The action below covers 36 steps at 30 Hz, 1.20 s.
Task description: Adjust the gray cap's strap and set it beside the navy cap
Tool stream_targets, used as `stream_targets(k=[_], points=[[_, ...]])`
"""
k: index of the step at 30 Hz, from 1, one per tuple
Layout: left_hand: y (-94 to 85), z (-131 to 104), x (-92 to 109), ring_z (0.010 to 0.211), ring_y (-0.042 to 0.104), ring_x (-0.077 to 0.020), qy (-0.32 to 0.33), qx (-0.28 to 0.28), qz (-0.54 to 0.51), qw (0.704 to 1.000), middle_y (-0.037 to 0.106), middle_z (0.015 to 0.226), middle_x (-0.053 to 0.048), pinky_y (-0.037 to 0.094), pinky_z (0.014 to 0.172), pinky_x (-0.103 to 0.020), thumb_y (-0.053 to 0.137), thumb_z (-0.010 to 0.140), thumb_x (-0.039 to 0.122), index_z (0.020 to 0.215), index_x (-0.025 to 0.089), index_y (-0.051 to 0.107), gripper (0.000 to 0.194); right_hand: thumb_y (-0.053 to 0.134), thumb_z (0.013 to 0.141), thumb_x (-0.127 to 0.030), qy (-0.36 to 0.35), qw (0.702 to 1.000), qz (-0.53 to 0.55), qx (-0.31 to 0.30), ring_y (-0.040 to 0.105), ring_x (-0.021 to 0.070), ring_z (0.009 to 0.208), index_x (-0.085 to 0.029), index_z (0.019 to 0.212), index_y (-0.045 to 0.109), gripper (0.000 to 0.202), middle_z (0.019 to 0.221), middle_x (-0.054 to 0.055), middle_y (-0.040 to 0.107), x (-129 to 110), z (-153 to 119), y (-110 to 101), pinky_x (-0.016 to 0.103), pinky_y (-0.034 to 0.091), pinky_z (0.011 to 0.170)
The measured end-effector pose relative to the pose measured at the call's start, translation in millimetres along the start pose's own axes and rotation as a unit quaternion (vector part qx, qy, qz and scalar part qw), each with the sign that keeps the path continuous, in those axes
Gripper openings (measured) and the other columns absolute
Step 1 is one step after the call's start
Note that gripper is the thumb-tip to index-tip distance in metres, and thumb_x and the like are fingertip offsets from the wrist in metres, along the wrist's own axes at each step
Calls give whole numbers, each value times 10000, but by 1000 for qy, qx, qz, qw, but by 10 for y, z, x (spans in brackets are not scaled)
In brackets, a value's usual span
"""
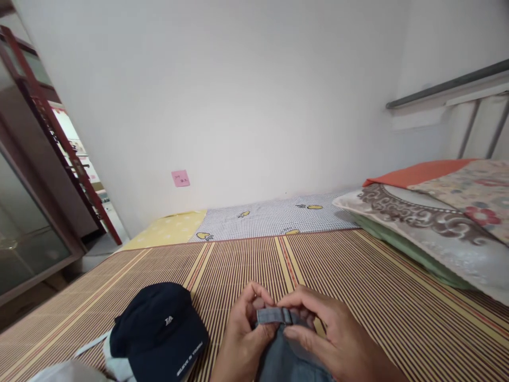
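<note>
Left hand (243, 334) and right hand (330, 339) both pinched on grey strap (274, 316). Soft, light, floppy; best gripped at ends. Cap (159, 331) left of left hand.

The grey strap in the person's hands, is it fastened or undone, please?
Cannot tell: both hands, left hand and right hand, pinch the grey strap, covering its ends.

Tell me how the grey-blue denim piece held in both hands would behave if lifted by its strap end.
The grey-blue denim piece would probably hang floppy: it already drapes below the left hand and right hand. Its narrow strap end looks stitched and flatter, so likely a bit stiffer. It seems light, unlikely to slip, since fingertip pinches hold it.
</note>
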<state>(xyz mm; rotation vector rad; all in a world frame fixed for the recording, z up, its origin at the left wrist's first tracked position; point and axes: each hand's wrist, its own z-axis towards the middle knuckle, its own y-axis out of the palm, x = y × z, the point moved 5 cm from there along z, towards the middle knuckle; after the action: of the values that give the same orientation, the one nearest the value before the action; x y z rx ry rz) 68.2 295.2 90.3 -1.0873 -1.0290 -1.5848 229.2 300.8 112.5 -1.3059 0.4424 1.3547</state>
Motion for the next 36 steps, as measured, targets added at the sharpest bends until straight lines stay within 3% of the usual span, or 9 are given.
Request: stream_targets(k=[2, 7, 11, 18, 22, 31, 36], points=[[-9, 3, -6, 685, 419, -104, -19, -6, 3, 1000, 514, 745, 50, 339, 619, -222, 841, 761, 590, 836, 208, 537, 493, 659, 815, -238, -11, 1000, 10, 16, 608, 178, 792, -287, 971, 761, 192, 859, -15, 707, 23, 11, -38, 317, 448, 740], [-24, -41, -30, 694, 367, -110, -59, -30, 4, 998, 466, 764, 37, 315, 647, -238, 670, 910, 611, 858, 196, 591, 425, 664, 794, -278, 12, 1000, 17, 20, 600, 182, 761, -269, 911, 757, 150, 810, -16, 699, 67, 20, -130, 329, 429, 723], [49, -54, -44, 686, 360, -107, -74, -58, -2, 996, 482, 773, 32, 281, 637, -246, 755, 852, 577, 856, 194, 586, 418, 672, 763, -291, 35, 999, 10, 3, 626, 198, 789, -258, 904, 750, 164, 827, -5, 714, 30, -5, -184, 337, 445, 736], [90, -35, -53, 696, 411, -113, -90, -39, -8, 995, 531, 779, 13, 298, 647, -248, 814, 792, 553, 806, 184, 596, 429, 675, 718, -262, 43, 999, 4, -9, 584, 185, 740, -270, 879, 737, 173, 782, -24, 681, 37, -64, -213, 329, 435, 709], [94, -40, -31, 669, 390, -105, -82, -26, 0, 996, 516, 744, 25, 298, 627, -241, 804, 803, 546, 796, 185, 605, 412, 656, 744, -261, 30, 999, 9, -14, 611, 196, 801, -277, 904, 718, 173, 821, -25, 691, 26, -83, -191, 337, 449, 753], [142, -28, -69, 578, 351, -80, -115, -12, 7, 993, 482, 626, 57, 254, 549, -229, 878, 673, 609, 728, 193, 564, 524, 655, 847, -314, -17, 999, 34, -35, 617, 203, 862, -264, 955, 696, 126, 919, -3, 681, 40, -85, -147, 355, 454, 800], [162, -1, -47, 584, 369, -87, -96, 24, 40, 994, 497, 623, 47, 281, 542, -224, 863, 682, 557, 708, 190, 572, 470, 642, 848, -256, -38, 998, 20, -39, 593, 196, 891, -258, 932, 663, 86, 951, -2, 660, -16, -77, -136, 348, 439, 816]])
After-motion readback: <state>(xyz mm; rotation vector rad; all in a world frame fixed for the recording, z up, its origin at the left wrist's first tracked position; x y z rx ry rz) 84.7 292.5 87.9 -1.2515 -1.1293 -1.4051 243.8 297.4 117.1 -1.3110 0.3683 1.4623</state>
